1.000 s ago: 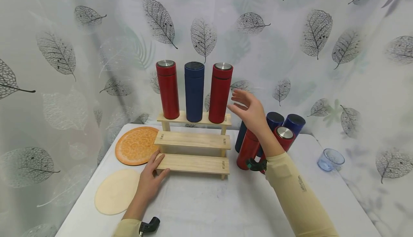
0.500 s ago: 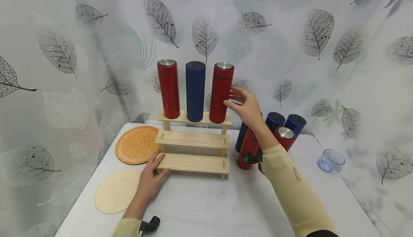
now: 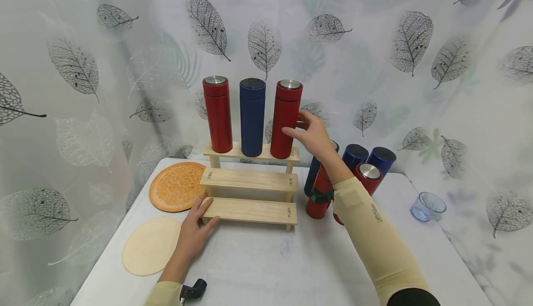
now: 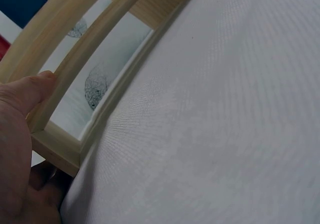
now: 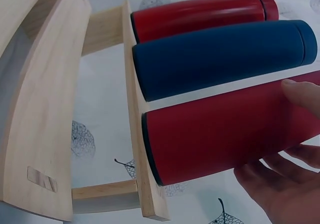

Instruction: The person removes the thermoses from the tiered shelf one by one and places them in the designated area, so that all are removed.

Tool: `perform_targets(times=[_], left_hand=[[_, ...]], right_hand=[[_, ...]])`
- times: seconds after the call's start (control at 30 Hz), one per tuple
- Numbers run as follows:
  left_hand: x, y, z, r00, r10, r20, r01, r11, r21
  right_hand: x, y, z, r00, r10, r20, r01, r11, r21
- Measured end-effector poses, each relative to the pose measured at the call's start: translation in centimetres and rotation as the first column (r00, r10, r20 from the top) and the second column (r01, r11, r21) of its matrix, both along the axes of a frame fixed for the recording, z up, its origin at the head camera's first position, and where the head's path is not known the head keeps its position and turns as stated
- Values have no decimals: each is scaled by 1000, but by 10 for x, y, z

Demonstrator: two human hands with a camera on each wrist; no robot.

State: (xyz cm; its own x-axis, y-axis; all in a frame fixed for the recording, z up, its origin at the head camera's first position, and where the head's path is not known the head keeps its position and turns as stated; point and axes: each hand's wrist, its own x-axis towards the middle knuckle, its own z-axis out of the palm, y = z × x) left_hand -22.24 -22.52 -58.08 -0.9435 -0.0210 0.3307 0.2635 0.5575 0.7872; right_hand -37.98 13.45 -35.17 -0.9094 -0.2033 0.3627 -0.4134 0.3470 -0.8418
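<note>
A three-step wooden rack [image 3: 250, 179] stands on the white table. Its top step carries a left red thermos [image 3: 217, 116], a blue thermos [image 3: 251, 118] and a right red thermos [image 3: 285, 121], all upright. My right hand [image 3: 313, 132] holds the right red thermos about mid-height, thumb across its front and fingers curled behind; in the right wrist view this thermos [image 5: 220, 129] still stands at the step. My left hand [image 3: 195, 232] grips the left end of the bottom step; the left wrist view has the thumb [image 4: 35, 86] on the front bar of the rack [image 4: 95, 38].
Right of the rack, beneath my right forearm, several more thermoses stand, among them a red one [image 3: 317, 211] and a blue one [image 3: 381, 159]. A small blue glass cup [image 3: 428, 206] is farther right. An orange round mat [image 3: 176, 186] and a cream disc [image 3: 151, 246] lie left.
My right hand has moved left from beside the right red thermos and closed its thumb and fingers around it. The left hand and the rack have stayed put.
</note>
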Motion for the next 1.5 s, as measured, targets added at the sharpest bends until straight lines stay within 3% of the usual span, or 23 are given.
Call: perform_targets(times=[0.43,1.5], left_hand=[[-1,0,-1,1000,-5,-14,4,1000,-10],[-1,0,-2,1000,-1,-15,1,1000,-9]], right_hand=[[-6,-2,1,998,57,9,-56,998,-42],[2,-5,0,999,-6,-32,5,999,-36]])
